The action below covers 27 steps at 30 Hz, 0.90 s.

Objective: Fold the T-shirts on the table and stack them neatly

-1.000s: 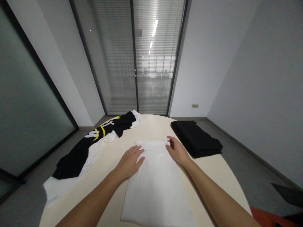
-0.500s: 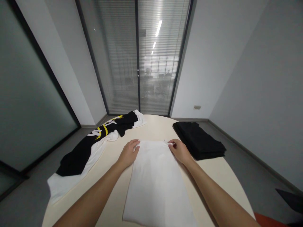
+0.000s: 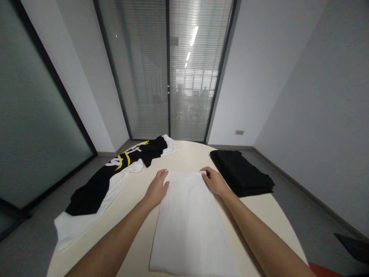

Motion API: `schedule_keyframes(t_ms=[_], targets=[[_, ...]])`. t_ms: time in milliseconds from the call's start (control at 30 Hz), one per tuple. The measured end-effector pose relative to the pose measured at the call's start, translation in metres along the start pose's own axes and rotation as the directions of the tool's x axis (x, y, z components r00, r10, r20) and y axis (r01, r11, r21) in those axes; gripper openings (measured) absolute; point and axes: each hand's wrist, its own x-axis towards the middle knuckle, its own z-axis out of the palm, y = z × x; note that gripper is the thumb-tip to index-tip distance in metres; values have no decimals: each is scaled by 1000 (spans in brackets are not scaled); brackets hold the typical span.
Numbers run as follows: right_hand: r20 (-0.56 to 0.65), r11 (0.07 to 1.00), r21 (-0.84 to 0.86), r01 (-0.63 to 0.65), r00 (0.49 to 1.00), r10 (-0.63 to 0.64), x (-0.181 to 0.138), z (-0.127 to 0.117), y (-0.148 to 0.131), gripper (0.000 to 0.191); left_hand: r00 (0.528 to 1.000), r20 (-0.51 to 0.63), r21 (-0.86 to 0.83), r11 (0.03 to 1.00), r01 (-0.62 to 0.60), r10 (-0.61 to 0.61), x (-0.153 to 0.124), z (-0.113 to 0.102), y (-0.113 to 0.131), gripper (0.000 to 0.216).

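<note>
A folded white garment lies flat and lengthwise in front of me, its near end running to the bottom of the picture. At its far left corner is my left hand, fingertips on the edge and thumb spread apart from them. My right hand has its fingers curled in a pinch around the far right corner. The underside of that grip is hidden. Between the hands, the far edge runs almost straight.
All of it rests on a round cream table. Along the left side lie black-and-white printed shirts, loosely spread. A folded black stack of cloth sits at the right. Behind stands a glass partition with blinds.
My left thumb has moved away from its fingers. My right hand has shifted slightly left and away from me along the far edge. The garment lies nearly the same.
</note>
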Motion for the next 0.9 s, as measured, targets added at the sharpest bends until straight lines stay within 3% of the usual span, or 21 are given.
schedule_keyframes(t_ms=[167,267,433,567,700,900], targets=[[-26,993,-117,14,1000,-17,6,5,7,39,1000,-6,128,992,20,-19,-1,-2,-2,56],[-48,988,-154,2,999,-9,5,9,6,33,999,-2,91,995,37,-37,0,-6,-4,63],[-31,1000,-7,-3,1000,2,-1,2,-3,29,988,-14,-141,978,152,-155,3,-10,-3,63],[-23,993,119,12,1000,-10,-7,-15,-13,28,984,-1,-420,893,164,-181,7,-7,6,58],[36,976,219,5,999,-13,-12,-32,-25,31,972,-27,-549,816,181,-234,9,-8,16,65],[264,902,416,-119,965,5,-27,-49,-40,35,941,158,-679,659,324,-300,6,-21,30,80]])
